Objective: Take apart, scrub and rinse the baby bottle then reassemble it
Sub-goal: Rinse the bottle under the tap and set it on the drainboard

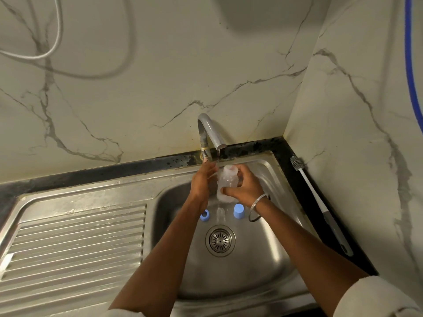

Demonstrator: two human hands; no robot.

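Note:
The clear baby bottle body point(226, 183) is held upright, mouth up, under the running tap point(211, 131), with water falling toward its open neck. My right hand point(246, 188) grips its lower part. My left hand point(202, 181) rests against its left side with the fingers curved around it. Below, on the sink floor, lie a blue ring point(204, 215), a blue cap point(238, 210) and a clear teat point(220, 212) between them.
The steel sink point(270, 259) has a drain strainer point(220, 240) in the middle and a ribbed drainboard point(75, 239) to the left. A bottle brush point(318, 202) lies on the black counter edge at right. Marble walls close the back and right.

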